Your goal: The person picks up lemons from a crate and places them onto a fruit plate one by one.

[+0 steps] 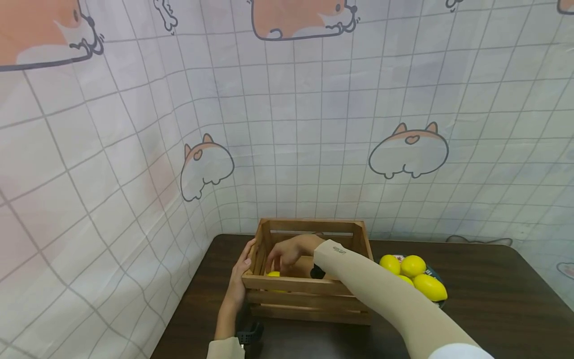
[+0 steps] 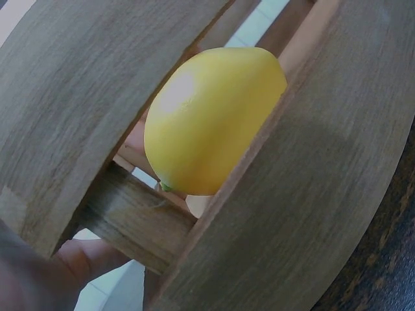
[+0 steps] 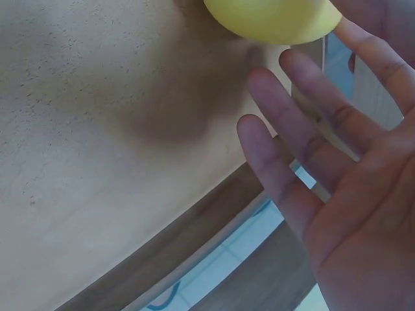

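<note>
A slatted wooden crate [image 1: 309,285] stands on the table. My left hand [image 1: 240,273] grips its left end; in the left wrist view a finger [image 2: 97,258] of it passes behind the wood. My right hand [image 1: 287,253] reaches down inside the crate, near its left end. There it pinches a yellow lemon [image 3: 279,19] at the edge, while the other fingers [image 3: 298,146] stand spread apart. Through the gap between two slats, the same lemon [image 2: 214,120] shows in the left wrist view. The thumb's contact is mostly hidden.
To the right of the crate several lemons [image 1: 413,266] lie on a dark dish [image 1: 441,302], partly behind the right sleeve [image 1: 381,289]. The brown table [image 1: 493,284] meets a grid-patterned curtain [image 1: 314,99] behind and on the left. A dark cable [image 1: 480,241] lies along the back edge.
</note>
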`<state>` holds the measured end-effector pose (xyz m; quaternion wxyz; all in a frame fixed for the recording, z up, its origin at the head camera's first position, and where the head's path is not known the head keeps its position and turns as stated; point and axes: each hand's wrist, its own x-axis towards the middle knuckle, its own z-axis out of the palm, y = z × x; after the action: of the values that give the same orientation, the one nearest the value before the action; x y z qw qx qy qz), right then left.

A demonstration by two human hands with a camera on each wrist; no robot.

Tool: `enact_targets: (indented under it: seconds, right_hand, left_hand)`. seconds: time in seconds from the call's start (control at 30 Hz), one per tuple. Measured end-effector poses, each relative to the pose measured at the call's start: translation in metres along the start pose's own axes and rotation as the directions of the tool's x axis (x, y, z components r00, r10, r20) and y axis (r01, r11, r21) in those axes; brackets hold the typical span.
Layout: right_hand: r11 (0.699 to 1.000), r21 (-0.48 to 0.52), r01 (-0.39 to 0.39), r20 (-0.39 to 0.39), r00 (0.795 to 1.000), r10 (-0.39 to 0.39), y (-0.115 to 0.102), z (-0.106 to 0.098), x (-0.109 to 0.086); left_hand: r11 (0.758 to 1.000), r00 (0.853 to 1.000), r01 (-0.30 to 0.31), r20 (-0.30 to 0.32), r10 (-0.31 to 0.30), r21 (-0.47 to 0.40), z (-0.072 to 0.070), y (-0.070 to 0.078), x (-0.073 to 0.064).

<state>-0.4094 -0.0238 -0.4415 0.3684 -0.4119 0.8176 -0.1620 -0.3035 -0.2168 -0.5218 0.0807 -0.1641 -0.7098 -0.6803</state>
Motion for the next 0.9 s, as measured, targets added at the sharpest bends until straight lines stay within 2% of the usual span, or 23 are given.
enact_targets:
  seconds: [0.33, 0.53, 0.67, 0.77, 0.9]
  right_hand:
    - [0.999, -0.026, -0.024, 0.096, 0.995, 0.027, 0.000, 0.004, 0.010]
    - [0.999, 0.016, -0.040, 0.202, 0.979, 0.036, -0.002, 0.003, 0.012]
    - [0.989, 0.098, -0.114, 0.258, 0.962, 0.086, -0.002, 0.004, 0.014]
    - [0.981, 0.109, -0.158, 0.273, 0.954, 0.123, 0.000, 0.005, 0.015]
    - [0.978, 0.114, -0.172, 0.277, 0.951, 0.135, 0.001, 0.006, 0.015]
  left_hand:
    - [1.000, 1.000, 0.002, -0.005, -0.002, -0.014, 0.001, 0.004, -0.002]
    - [1.000, 1.000, -0.001, -0.006, 0.001, -0.007, 0.000, 0.003, -0.001]
    - [1.000, 1.000, -0.007, -0.004, 0.007, -0.002, -0.001, 0.003, 0.000]
    - [1.000, 1.000, -0.007, -0.003, 0.007, 0.000, -0.001, 0.002, 0.000]
    - [1.000, 1.000, -0.005, -0.005, 0.005, -0.002, -0.001, 0.000, 0.000]
